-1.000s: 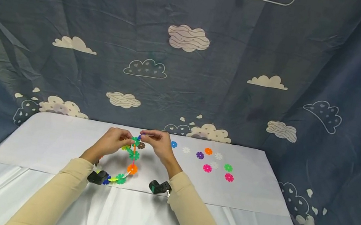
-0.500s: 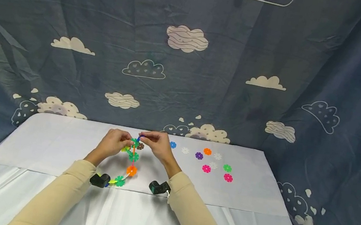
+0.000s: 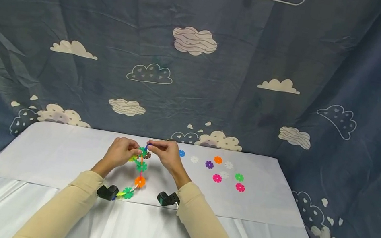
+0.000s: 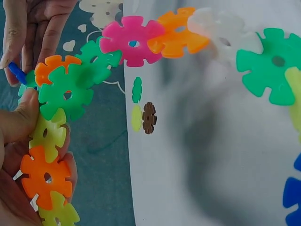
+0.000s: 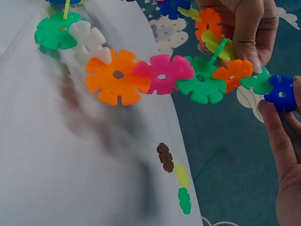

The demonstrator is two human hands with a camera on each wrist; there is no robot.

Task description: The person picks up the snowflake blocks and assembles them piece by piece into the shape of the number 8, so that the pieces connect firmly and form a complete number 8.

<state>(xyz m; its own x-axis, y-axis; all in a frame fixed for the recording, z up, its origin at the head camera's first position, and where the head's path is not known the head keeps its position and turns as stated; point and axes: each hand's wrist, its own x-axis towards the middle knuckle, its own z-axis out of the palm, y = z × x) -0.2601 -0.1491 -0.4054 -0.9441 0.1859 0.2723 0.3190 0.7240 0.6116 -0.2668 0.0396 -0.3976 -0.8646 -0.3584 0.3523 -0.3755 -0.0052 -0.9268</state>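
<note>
A looping chain of joined flower-shaped plastic discs hangs from my left hand (image 3: 120,152), which pinches it near one end. Its green disc (image 5: 256,84) sits between the left thumb and fingers. My right hand (image 3: 168,155) pinches a dark blue disc (image 5: 281,94) against that green disc; the two touch, but whether their slots are fully locked I cannot tell. Lower along the chain are a pink disc (image 4: 133,41), an orange disc (image 3: 140,182), a white disc (image 5: 89,43) and another green disc (image 3: 128,193). The left wrist's camera hides part of the loop in the head view.
Several loose discs lie on the white table (image 3: 258,206) to the right, among them purple (image 3: 209,164), light green (image 3: 239,177) and pink (image 3: 240,188). A brown disc (image 4: 149,117) lies behind the chain. A cloud-print curtain (image 3: 215,98) hangs behind the table.
My left wrist has moved slightly right and down, so its camera covers more of the chain's lower end. Both hands keep their pinch, with the blue disc still at the green one.
</note>
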